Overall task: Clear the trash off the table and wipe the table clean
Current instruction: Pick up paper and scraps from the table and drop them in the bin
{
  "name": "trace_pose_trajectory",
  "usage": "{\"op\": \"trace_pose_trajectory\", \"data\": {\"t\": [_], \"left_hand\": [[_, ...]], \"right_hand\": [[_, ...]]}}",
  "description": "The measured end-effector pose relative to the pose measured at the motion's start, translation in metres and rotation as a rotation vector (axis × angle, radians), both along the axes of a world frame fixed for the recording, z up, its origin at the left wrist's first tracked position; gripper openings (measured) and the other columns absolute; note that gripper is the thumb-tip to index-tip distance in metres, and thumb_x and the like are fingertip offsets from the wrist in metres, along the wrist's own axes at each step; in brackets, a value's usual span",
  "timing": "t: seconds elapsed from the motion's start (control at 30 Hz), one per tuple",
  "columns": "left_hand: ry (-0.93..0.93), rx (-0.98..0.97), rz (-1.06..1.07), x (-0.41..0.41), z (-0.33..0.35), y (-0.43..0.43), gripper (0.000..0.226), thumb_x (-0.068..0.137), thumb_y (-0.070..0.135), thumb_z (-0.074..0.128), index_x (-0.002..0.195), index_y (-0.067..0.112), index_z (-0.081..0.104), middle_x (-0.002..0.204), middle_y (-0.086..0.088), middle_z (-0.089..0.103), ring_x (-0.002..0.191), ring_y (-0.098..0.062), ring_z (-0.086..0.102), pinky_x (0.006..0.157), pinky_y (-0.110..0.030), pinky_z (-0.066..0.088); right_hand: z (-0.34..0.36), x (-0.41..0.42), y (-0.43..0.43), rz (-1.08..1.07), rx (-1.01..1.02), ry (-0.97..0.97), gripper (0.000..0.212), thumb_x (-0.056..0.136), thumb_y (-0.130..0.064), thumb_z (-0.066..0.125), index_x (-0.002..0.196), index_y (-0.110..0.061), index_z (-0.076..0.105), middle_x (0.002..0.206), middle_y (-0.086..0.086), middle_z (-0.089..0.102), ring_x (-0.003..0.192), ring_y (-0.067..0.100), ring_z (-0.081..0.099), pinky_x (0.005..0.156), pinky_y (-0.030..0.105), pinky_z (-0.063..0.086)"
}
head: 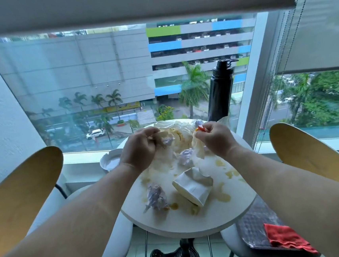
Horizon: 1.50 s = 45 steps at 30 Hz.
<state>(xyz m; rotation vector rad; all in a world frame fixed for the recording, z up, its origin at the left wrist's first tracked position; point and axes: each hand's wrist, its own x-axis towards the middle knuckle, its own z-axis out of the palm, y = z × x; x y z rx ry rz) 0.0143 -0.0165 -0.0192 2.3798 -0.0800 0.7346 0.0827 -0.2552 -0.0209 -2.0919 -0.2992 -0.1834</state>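
A small round white table (194, 221) carries trash and yellowish smears. My left hand (140, 146) is closed on crumpled greasy wrapper paper (163, 160) at the far left of the tabletop. My right hand (215, 137) grips a pale paper wrapper (199, 148) with a small red and yellow bit (200, 127) at its top. Between the hands lies more wrinkled paper (177, 133). A crumpled purple tissue (186, 156) sits mid-table, another purple tissue (156, 197) lies near the front left. A crushed white paper cup (193, 188) lies on its side.
A tall black bottle (219, 90) stands at the table's far right by the window. A white dish (111, 163) rests on the sill at the left. Two wooden-backed chairs (19, 194) flank the table; the right seat holds a red cloth (287, 239) on a tray.
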Motion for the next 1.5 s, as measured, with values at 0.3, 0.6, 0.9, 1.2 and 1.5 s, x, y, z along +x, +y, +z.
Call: {"op": "trace_pose_trajectory", "data": {"t": [0.3, 0.6, 0.9, 1.2, 1.5], "left_hand": [[0.120, -0.685, 0.128, 0.009, 0.014, -0.010, 0.047, 0.084, -0.014, 0.038, 0.079, 0.017, 0.073, 0.080, -0.004, 0.074, 0.069, -0.017, 0.065, 0.053, -0.023, 0.055], [0.141, -1.060, -0.025, -0.018, 0.028, -0.009, 0.015, 0.074, -0.002, 0.050, 0.086, 0.005, 0.057, 0.065, -0.005, 0.059, 0.055, -0.020, 0.059, 0.054, -0.032, 0.054], [-0.006, -1.041, 0.125, -0.063, 0.014, 0.023, 0.046, 0.086, -0.019, 0.037, 0.110, 0.010, 0.063, 0.101, -0.022, 0.069, 0.087, -0.034, 0.067, 0.065, -0.039, 0.060], [-0.121, -1.130, 0.293, -0.129, 0.011, 0.089, 0.058, 0.071, -0.020, 0.031, 0.086, 0.016, 0.074, 0.092, -0.020, 0.070, 0.080, -0.037, 0.064, 0.066, -0.037, 0.050], [-0.042, -1.162, 0.557, -0.232, -0.014, 0.162, 0.030, 0.086, 0.015, 0.047, 0.087, 0.019, 0.077, 0.103, -0.016, 0.076, 0.093, -0.033, 0.071, 0.081, -0.042, 0.059]], "right_hand": [[0.014, 0.007, 0.006, 0.033, 0.611, 0.410, 0.021, 0.102, -0.003, 0.052, 0.095, -0.020, 0.061, 0.090, 0.012, 0.064, 0.072, 0.032, 0.071, 0.051, 0.035, 0.058], [0.020, -0.001, 0.025, 0.087, 0.671, 0.531, 0.061, 0.083, 0.020, 0.013, 0.084, -0.019, 0.060, 0.084, 0.012, 0.051, 0.064, 0.020, 0.045, 0.045, 0.024, 0.032], [0.020, -0.021, 0.074, 0.281, 0.639, 0.600, 0.046, 0.083, 0.028, 0.023, 0.089, -0.003, 0.056, 0.076, 0.010, 0.048, 0.047, 0.015, 0.046, 0.053, 0.028, 0.035], [0.023, -0.082, 0.149, 0.488, 0.587, 0.686, 0.053, 0.084, 0.026, 0.024, 0.087, -0.020, 0.049, 0.079, 0.008, 0.056, 0.059, 0.016, 0.052, 0.044, 0.024, 0.039], [-0.015, -0.173, 0.258, 0.626, 0.524, 0.769, 0.033, 0.086, 0.013, 0.034, 0.080, -0.019, 0.036, 0.065, 0.004, 0.030, 0.041, 0.010, 0.024, 0.039, 0.019, 0.024]]}}
